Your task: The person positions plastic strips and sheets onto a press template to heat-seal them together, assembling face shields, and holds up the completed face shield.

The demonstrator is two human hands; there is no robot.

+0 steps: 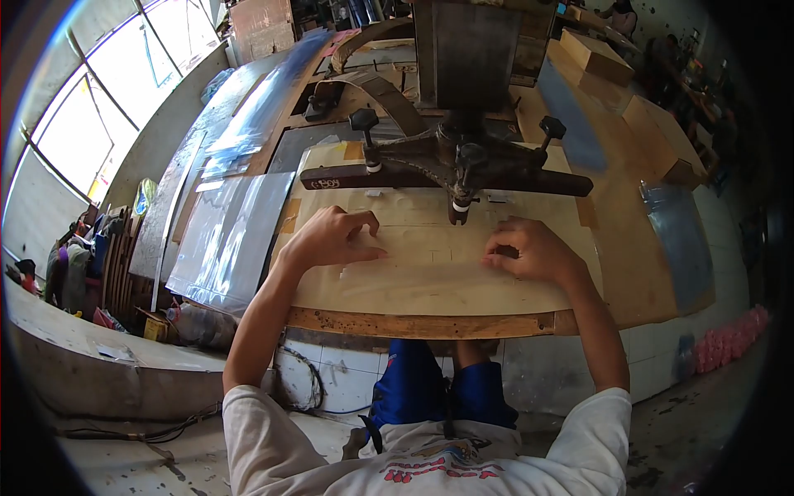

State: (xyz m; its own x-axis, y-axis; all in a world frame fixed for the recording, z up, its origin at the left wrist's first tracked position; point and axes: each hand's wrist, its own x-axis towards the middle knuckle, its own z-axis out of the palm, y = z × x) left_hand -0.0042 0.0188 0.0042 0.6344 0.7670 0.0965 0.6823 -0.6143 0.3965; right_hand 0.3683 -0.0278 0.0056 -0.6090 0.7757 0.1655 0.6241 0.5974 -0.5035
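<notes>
My left hand (335, 237) is over the left part of a pale cream board (372, 293), its thumb and index finger bent with a gap between them. Over the right part of the board is my right hand (533, 250), fingers curled in and thumb close to the fingertips; whether anything thin is between them I cannot make out. A faint glossy band crosses the board between the hands, possibly clear film. Beyond the hands, a dark metal press head (463, 157) with a long crossbar (529, 180) and black knobs hangs above the board.
Clear plastic sheets (227, 240) lie on the table to the left. More plastic film (674, 223) hangs at the right edge, near cardboard boxes (662, 136). The table's wooden front edge (413, 324) runs close to my body. Pink bundles (732, 339) lie on the floor.
</notes>
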